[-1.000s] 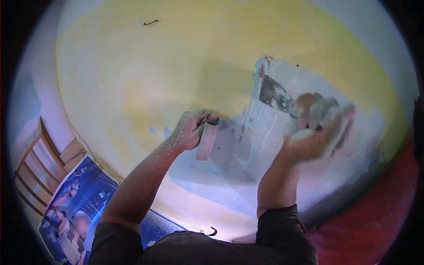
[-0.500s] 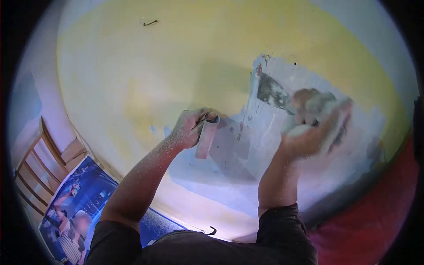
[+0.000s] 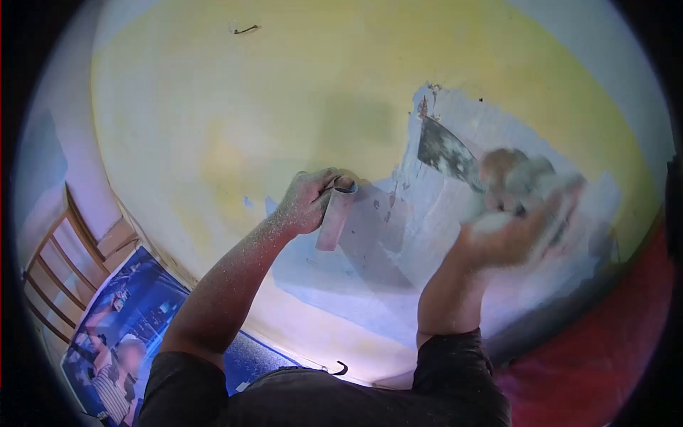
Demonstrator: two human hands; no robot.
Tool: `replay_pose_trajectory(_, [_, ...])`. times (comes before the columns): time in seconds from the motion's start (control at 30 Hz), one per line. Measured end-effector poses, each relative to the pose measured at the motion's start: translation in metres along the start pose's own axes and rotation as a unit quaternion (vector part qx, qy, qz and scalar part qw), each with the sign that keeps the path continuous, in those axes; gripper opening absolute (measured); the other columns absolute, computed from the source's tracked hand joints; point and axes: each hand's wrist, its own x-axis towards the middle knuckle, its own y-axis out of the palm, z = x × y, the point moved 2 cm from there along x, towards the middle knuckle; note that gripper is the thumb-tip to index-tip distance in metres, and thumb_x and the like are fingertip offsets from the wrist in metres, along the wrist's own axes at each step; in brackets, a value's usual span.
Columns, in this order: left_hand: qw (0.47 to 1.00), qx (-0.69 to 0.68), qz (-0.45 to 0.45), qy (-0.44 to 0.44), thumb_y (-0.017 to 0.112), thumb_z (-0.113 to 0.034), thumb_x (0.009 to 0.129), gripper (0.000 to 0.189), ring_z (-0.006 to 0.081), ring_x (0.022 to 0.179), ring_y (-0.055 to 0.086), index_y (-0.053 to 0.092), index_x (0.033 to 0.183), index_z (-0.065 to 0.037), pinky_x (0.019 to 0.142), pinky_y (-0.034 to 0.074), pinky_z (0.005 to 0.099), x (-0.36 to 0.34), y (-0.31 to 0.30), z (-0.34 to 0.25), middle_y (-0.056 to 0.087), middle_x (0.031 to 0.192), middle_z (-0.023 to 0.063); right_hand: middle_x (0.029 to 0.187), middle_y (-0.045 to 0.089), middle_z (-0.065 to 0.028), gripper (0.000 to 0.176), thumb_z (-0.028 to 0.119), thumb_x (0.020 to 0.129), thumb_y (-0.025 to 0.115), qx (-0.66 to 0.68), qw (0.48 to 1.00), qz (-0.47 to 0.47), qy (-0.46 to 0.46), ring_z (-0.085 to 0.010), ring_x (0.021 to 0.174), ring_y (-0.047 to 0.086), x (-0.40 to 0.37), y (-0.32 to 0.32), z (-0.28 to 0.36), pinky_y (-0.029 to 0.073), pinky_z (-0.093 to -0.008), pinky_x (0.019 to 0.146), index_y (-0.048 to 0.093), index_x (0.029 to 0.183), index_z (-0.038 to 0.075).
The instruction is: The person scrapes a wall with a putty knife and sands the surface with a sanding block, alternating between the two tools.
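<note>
My right hand (image 3: 523, 199), blurred by motion, is closed around the handle of a putty knife (image 3: 445, 149). Its broad, stained blade points up and left, over the white patch (image 3: 363, 277) on the yellow wall (image 3: 284, 107). A reddish scraped spot (image 3: 423, 107) shows just above the blade's tip. Pale dust covers my left hand (image 3: 309, 203), whose fingers grip a curled, pale sheet of sandpaper (image 3: 334, 224) with a dark inside. This roll hangs downward in front of the wall, left of the knife.
A wooden slatted chair back (image 3: 67, 256) stands at the far left. Beside it lies a blue printed sheet (image 3: 135, 313) with a picture of people. Red cloth (image 3: 590, 349) fills the lower right. A small hook (image 3: 245, 29) sticks out of the wall high up.
My right hand and the putty knife have shifted slightly right and down. My left hand keeps its hold on the sandpaper, almost still.
</note>
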Motion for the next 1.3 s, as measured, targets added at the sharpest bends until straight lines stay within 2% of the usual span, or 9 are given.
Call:
replay_pose_trajectory(0.4, [1.0,-0.007,-0.001,-0.015,0.064,-0.047,0.117,0.05,0.0119,0.068,0.061,0.065,0.09,-0.005,0.065,0.053,0.0353,-0.002,-0.003,-0.007,0.066,0.072,0.0034,0.068,0.044,0.0006,0.036,0.033,0.121,0.05,-0.028,0.999,-0.015,0.019,-0.0127,0.053,0.037,-0.03,-0.015,-0.003,0.033,-0.0322,0.052,0.048,0.089,0.016])
replay_pose_trajectory(0.5, [1.0,0.018,-0.001,0.01,0.065,-0.042,0.116,0.04,0.0199,0.072,0.071,0.077,0.111,-0.004,0.072,0.058,0.0372,-0.001,-0.004,0.002,0.075,0.081,0.0115,0.068,0.042,0.0005,0.033,0.029,0.12,0.048,-0.013,1.0,-0.024,0.005,-0.0126,0.053,0.036,-0.026,-0.005,-0.014,0.031,-0.0324,0.05,0.046,0.09,0.016])
replay_pose_trajectory(0.6, [0.999,0.012,0.012,-0.031,0.064,-0.047,0.118,0.051,0.0103,0.07,0.061,0.066,0.092,-0.004,0.066,0.053,0.0332,-0.002,-0.005,-0.001,0.068,0.076,0.0017,0.068,0.04,-0.0001,0.03,0.022,0.118,0.046,-0.032,0.999,-0.039,0.006,-0.0125,0.051,0.034,-0.034,0.0,-0.016,0.03,-0.033,0.048,0.043,0.089,0.015])
replay_pose_trajectory(0.73, [1.0,-0.012,0.006,-0.015,0.064,-0.044,0.118,0.046,0.0124,0.072,0.063,0.07,0.099,-0.003,0.068,0.055,0.0343,-0.001,-0.004,-0.002,0.07,0.078,0.0037,0.072,0.039,0.0015,0.033,0.023,0.12,0.048,-0.005,0.999,0.032,-0.026,-0.0117,0.053,0.033,-0.027,-0.013,0.019,0.029,-0.0336,0.049,0.041,0.089,0.016])
replay_pose_trajectory(0.87, [0.999,0.008,0.029,-0.035,0.063,-0.038,0.118,0.037,0.0187,0.074,0.07,0.077,0.112,-0.004,0.073,0.057,0.0377,-0.004,-0.001,-0.005,0.074,0.082,0.0096,0.068,0.041,0.0002,0.034,0.025,0.118,0.051,-0.029,0.991,-0.072,0.111,-0.0107,0.052,0.036,-0.048,-0.002,-0.014,0.03,-0.0321,0.053,0.042,0.087,0.018])
replay_pose_trajectory(0.93, [1.0,0.013,0.011,-0.011,0.062,-0.039,0.118,0.038,0.0195,0.075,0.07,0.077,0.113,-0.004,0.074,0.058,0.0379,-0.002,-0.005,-0.007,0.074,0.082,0.0101,0.067,0.042,-0.0003,0.034,0.024,0.118,0.051,-0.037,0.999,-0.03,0.014,-0.0116,0.053,0.037,-0.045,-0.008,0.005,0.032,-0.0336,0.054,0.041,0.087,0.017])
replay_pose_trajectory(1.03, [0.997,0.063,0.027,-0.033,0.062,-0.039,0.118,0.039,0.0194,0.073,0.069,0.075,0.111,-0.003,0.073,0.057,0.0381,-0.003,-0.01,-0.006,0.073,0.08,0.0105,0.067,0.042,-0.0009,0.032,0.022,0.118,0.05,-0.034,0.999,-0.033,-0.021,-0.0122,0.053,0.038,-0.051,-0.005,0.021,0.035,-0.0347,0.053,0.041,0.088,0.016])
replay_pose_trajectory(1.13, [1.0,0.015,-0.008,-0.008,0.065,-0.048,0.116,0.052,0.0144,0.067,0.059,0.063,0.088,-0.005,0.066,0.052,0.0357,-0.002,-0.005,-0.007,0.063,0.072,0.0047,0.067,0.041,-0.0006,0.031,0.021,0.118,0.05,-0.109,0.994,-0.018,0.022,-0.0116,0.053,0.038,-0.051,-0.004,0.008,0.037,-0.0343,0.054,0.042,0.089,0.015])
replay_pose_trajectory(1.3, [0.999,0.021,0.001,-0.028,0.065,-0.05,0.116,0.053,0.014,0.068,0.061,0.064,0.089,-0.004,0.065,0.053,0.0363,-0.005,-0.007,0.0,0.065,0.073,0.0044,0.067,0.039,-0.0009,0.035,0.023,0.12,0.047,-0.073,0.997,0.008,-0.025,-0.0115,0.055,0.033,-0.055,-0.014,0.005,0.035,-0.0337,0.052,0.04,0.086,0.015])
